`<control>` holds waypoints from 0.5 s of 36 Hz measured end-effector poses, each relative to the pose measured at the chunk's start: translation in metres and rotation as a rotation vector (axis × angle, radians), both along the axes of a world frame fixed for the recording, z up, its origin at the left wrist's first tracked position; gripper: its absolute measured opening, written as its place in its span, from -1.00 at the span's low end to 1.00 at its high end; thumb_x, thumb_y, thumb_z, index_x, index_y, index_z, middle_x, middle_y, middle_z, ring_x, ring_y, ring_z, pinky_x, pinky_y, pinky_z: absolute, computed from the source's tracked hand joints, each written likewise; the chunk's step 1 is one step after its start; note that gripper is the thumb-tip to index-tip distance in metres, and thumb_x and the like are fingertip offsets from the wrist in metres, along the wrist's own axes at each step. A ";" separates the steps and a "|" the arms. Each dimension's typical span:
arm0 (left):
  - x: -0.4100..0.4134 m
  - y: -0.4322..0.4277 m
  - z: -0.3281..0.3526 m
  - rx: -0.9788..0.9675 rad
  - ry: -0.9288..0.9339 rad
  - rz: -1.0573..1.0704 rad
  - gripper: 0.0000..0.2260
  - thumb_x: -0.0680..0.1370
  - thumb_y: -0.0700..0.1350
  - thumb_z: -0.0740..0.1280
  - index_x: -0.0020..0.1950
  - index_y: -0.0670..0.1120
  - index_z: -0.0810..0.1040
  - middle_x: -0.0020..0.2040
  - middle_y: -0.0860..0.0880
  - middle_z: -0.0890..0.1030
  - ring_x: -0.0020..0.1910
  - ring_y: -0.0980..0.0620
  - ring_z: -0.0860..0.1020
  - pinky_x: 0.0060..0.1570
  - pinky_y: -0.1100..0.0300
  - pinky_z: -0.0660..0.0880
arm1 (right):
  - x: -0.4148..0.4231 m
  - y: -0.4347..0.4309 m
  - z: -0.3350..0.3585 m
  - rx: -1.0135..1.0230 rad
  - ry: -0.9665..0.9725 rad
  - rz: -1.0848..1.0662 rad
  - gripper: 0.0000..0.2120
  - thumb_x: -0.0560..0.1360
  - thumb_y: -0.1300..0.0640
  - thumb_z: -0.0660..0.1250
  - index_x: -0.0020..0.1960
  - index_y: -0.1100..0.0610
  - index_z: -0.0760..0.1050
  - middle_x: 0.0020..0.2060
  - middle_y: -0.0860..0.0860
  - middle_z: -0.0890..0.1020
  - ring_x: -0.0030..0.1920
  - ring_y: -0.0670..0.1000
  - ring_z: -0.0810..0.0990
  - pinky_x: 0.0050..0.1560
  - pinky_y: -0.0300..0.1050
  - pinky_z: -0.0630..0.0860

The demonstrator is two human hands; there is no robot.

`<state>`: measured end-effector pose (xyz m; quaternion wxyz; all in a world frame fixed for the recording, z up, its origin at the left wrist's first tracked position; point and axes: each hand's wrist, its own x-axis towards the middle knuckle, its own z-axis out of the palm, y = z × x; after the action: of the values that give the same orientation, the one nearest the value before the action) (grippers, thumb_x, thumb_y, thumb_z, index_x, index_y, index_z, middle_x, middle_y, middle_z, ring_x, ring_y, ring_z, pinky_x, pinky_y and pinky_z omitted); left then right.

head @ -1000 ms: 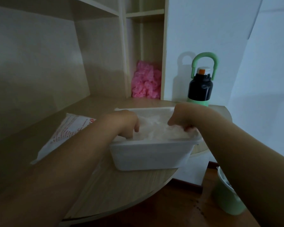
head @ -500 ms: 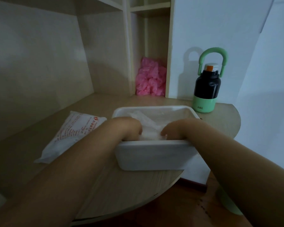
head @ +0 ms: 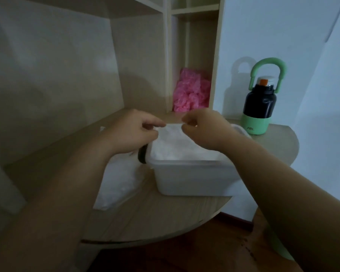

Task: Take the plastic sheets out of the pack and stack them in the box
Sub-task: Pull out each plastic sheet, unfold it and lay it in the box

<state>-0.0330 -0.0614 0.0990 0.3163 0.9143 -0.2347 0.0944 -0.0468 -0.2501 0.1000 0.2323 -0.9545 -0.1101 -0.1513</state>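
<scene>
A white plastic box (head: pixel 192 179) stands on the wooden desk (head: pixel 145 216), filled with white plastic sheets. One thin white sheet (head: pixel 173 134) is held up above the box by its top edge. My left hand (head: pixel 133 132) pinches its left corner and my right hand (head: pixel 202 130) pinches its right corner. The white pack (head: pixel 118 183) lies flat on the desk left of the box, partly hidden by my left forearm.
A black and green bottle (head: pixel 258 107) with a green handle stands at the back right. Pink crumpled plastic (head: pixel 190 91) fills a shelf nook behind. A small dark object (head: pixel 142 156) sits at the box's left edge. The desk's curved front edge is near.
Both hands rose out of the box and now hold a sheet by its top corners above it. The camera view shifted, so the pack sits nearer the box.
</scene>
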 end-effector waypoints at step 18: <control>-0.048 0.092 -0.154 0.105 0.078 0.262 -0.70 0.54 0.03 0.35 0.23 -0.04 0.59 0.20 0.05 0.59 0.05 0.18 0.50 0.02 0.32 0.37 | -0.032 0.120 -0.138 0.258 0.294 0.115 -0.55 0.57 0.19 0.18 0.46 0.05 0.27 0.38 0.03 0.41 0.34 0.00 0.40 0.30 -0.19 0.31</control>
<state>-0.0810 0.0305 -0.0551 0.2621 0.9554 -0.1054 0.0867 -0.0789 -0.1296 -0.0382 0.3747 -0.9207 -0.1088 -0.0096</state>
